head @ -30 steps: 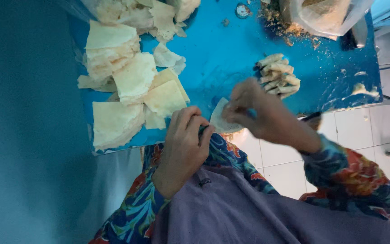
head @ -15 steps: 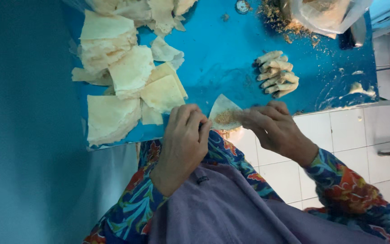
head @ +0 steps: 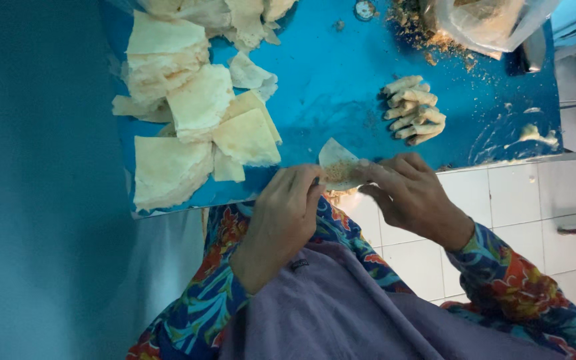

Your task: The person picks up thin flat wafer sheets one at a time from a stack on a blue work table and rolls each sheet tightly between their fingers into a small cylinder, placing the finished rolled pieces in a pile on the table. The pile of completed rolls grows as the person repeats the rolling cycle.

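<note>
wrapper: thin pastry sheet (head: 338, 163), pale, one corner sticking up beyond my fingers, brownish crumb filling on the part nearest the grip; sits at the near edge of the blue table (head: 315, 93), between both hands
left hand: left hand (head: 281, 217) curled shut on the wrapper's near-left edge, fingertips on the sheet
right hand: right hand (head: 411, 193) pinching the wrapper's right edge, thumb and forefinger closed over it, other fingers loosely bent
handling, my read: light, limp, tears easily; looks dry so not slippery, but filling is loose and will spill if the sheet tilts; I'd hold it at the edges with fingertips, light pressure, keep the filled middle level
finished rolls: small pile of rolled pastry sticks (head: 413, 110) just beyond the right hand, apart from it
wrapper stacks: cut pastry squares (head: 195, 120) in loose heaps beyond and left of the left hand, not touching it
filling: clear plastic bag of crumb filling (head: 488, 23) far beyond the right hand, crumbs scattered beside it
dough scrap: small pale smear (head: 535, 133) out past the right hand, well apart
clothing: floral sleeves, purple cloth (head: 341, 307) under the wrists
</note>
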Demonstrator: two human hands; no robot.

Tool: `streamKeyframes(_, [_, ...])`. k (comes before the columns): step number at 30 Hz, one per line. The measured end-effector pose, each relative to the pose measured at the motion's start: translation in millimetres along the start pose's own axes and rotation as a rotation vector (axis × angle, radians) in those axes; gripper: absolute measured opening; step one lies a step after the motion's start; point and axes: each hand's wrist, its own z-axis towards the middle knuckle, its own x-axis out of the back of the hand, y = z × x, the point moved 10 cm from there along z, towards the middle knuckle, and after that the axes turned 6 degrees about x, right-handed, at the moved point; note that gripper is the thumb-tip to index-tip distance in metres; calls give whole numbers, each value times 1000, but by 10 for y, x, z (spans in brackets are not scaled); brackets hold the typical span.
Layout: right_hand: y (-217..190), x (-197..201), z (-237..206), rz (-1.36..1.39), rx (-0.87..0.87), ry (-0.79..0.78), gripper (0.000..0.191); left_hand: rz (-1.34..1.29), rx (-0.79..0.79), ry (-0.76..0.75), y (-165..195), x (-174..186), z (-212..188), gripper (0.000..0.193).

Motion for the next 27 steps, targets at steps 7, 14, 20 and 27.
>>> streamKeyframes(7, [-47,-33,-25,50,11,73,55,74,-48,-43,70,-38,3,25])
streamKeyframes(14, [-17,-117,-78,1,27,32,52,64,-20,-84,45,-63,6,34])
streamKeyframes(20, [-311,12,-5,-93,116,-50,63,-6,-6,-92,-11,-50,-66,36])
streamKeyframes(27, [-227,-8,94,102,39,31,56,-27,-81,-79,-3,-40,-140,38])
